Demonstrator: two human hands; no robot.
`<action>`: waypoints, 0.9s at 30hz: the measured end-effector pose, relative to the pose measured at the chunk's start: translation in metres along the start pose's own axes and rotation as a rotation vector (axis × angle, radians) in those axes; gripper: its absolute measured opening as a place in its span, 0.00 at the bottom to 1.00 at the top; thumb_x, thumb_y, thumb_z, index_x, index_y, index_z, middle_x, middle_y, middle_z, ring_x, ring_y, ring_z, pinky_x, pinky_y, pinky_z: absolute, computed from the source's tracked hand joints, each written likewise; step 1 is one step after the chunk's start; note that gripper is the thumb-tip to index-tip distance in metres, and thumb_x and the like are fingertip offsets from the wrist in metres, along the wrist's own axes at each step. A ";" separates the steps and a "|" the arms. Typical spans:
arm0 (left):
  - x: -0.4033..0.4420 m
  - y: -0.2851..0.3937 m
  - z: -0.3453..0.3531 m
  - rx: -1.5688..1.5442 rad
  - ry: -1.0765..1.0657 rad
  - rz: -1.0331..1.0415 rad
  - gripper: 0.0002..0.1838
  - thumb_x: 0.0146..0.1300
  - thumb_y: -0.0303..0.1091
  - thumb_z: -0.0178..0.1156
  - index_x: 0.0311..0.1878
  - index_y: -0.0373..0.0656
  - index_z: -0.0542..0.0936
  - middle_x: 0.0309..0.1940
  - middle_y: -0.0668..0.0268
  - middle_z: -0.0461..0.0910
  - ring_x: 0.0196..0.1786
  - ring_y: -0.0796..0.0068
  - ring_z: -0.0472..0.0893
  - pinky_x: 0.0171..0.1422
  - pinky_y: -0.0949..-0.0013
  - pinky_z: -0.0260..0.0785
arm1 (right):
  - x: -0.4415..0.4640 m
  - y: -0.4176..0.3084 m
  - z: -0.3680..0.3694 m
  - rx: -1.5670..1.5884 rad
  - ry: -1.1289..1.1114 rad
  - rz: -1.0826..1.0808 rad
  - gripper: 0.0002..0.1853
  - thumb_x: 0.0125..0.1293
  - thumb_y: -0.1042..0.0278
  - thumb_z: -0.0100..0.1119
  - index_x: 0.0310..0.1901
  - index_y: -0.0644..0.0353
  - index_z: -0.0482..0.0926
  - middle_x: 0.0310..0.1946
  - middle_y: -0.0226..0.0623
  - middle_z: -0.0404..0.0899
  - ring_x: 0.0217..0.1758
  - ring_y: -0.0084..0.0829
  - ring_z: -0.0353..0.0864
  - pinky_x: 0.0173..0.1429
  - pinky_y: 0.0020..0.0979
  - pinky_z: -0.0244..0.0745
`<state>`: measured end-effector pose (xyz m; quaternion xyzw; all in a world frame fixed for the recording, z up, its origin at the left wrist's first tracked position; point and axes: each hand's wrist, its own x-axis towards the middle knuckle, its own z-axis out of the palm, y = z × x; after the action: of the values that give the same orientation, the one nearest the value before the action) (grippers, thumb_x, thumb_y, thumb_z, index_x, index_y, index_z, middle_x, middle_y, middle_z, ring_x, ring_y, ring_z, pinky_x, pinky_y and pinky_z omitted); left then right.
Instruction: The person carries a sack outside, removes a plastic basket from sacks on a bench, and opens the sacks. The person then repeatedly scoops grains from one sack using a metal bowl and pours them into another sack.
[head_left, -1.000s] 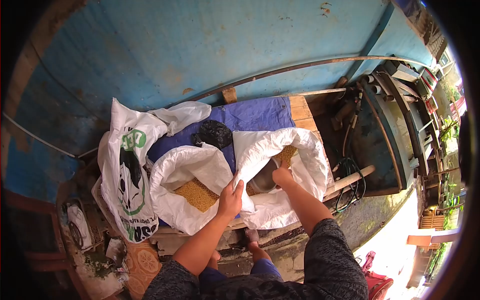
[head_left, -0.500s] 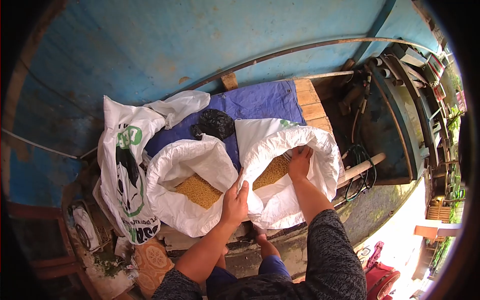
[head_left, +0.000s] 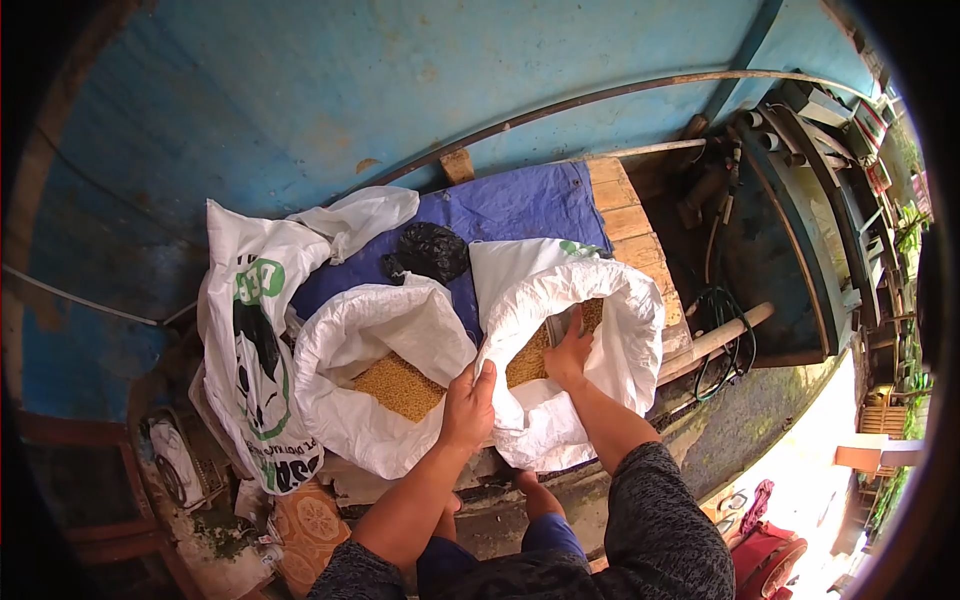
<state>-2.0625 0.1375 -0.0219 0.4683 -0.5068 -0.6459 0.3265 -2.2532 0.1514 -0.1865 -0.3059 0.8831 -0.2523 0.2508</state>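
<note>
Grip: left hand (head_left: 467,408) closed on sack rim (head_left: 498,340) | right hand (head_left: 568,357) seemingly holding metal bowl (head_left: 555,328), partly hiding it | black bag (head_left: 431,252) beyond

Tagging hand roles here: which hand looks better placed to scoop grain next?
Likely the right hand: it is inside the right-hand sack, holding a gray container at the grain, while the left hand grips the sack's rim.

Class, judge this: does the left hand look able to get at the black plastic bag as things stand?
Probably yes: the black plastic bag lies uncovered on the blue sheet, just beyond the open sacks. The left hand would first have to let go of the sack rim it grips.
</note>
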 end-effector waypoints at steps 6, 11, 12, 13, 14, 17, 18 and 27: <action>-0.001 -0.003 0.002 -0.034 0.000 -0.022 0.23 0.74 0.46 0.48 0.53 0.32 0.77 0.35 0.70 0.78 0.36 0.84 0.69 0.41 0.76 0.64 | -0.009 0.013 0.024 0.313 -0.168 0.047 0.56 0.49 0.70 0.63 0.76 0.49 0.36 0.58 0.69 0.57 0.66 0.62 0.56 0.72 0.48 0.51; -0.001 0.001 -0.001 -0.056 -0.016 -0.094 0.19 0.75 0.43 0.48 0.52 0.35 0.77 0.37 0.75 0.76 0.40 0.86 0.68 0.47 0.77 0.62 | -0.012 0.015 0.016 1.025 -0.507 0.296 0.48 0.51 0.79 0.54 0.73 0.53 0.40 0.63 0.60 0.58 0.52 0.57 0.73 0.58 0.54 0.76; 0.000 -0.002 -0.002 -0.055 -0.016 -0.092 0.19 0.75 0.43 0.48 0.52 0.35 0.77 0.37 0.75 0.76 0.40 0.86 0.68 0.47 0.77 0.62 | -0.013 0.015 0.010 1.026 -0.508 0.295 0.48 0.51 0.79 0.54 0.73 0.53 0.40 0.63 0.60 0.58 0.52 0.57 0.73 0.58 0.54 0.76; 0.002 -0.008 -0.003 -0.076 -0.010 -0.093 0.20 0.75 0.43 0.48 0.53 0.35 0.77 0.39 0.74 0.77 0.41 0.86 0.69 0.49 0.77 0.63 | -0.014 0.016 0.004 1.084 -0.537 0.366 0.43 0.52 0.81 0.50 0.72 0.55 0.46 0.58 0.57 0.65 0.48 0.55 0.77 0.55 0.53 0.78; 0.002 -0.009 -0.004 -0.094 -0.005 -0.095 0.20 0.75 0.43 0.48 0.54 0.34 0.77 0.41 0.73 0.77 0.42 0.85 0.70 0.50 0.76 0.64 | -0.014 0.020 0.001 1.143 -0.567 0.439 0.39 0.53 0.82 0.47 0.70 0.57 0.52 0.54 0.55 0.73 0.44 0.53 0.80 0.53 0.51 0.81; 0.000 -0.008 -0.003 -0.076 0.031 0.046 0.21 0.75 0.43 0.47 0.54 0.33 0.77 0.35 0.71 0.76 0.36 0.84 0.68 0.42 0.75 0.64 | 0.005 0.063 0.016 1.362 -0.845 0.675 0.29 0.57 0.78 0.43 0.64 0.65 0.61 0.52 0.55 0.75 0.50 0.51 0.80 0.55 0.52 0.81; -0.001 -0.007 -0.005 -0.075 0.029 0.044 0.21 0.75 0.43 0.47 0.54 0.33 0.77 0.35 0.71 0.76 0.36 0.84 0.68 0.42 0.75 0.64 | 0.002 0.065 0.015 1.305 -0.803 0.595 0.23 0.59 0.76 0.40 0.58 0.71 0.67 0.53 0.54 0.75 0.54 0.50 0.80 0.55 0.51 0.81; 0.003 -0.003 -0.014 0.043 -0.004 -0.008 0.26 0.75 0.42 0.47 0.69 0.34 0.65 0.61 0.53 0.75 0.62 0.68 0.73 0.66 0.69 0.61 | -0.035 0.012 -0.036 1.337 -0.493 0.458 0.37 0.58 0.79 0.41 0.69 0.40 0.50 0.59 0.48 0.68 0.50 0.50 0.80 0.42 0.55 0.83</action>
<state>-2.0499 0.1304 -0.0262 0.4758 -0.5194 -0.6370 0.3130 -2.2562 0.1936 -0.1567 0.0556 0.5011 -0.6008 0.6204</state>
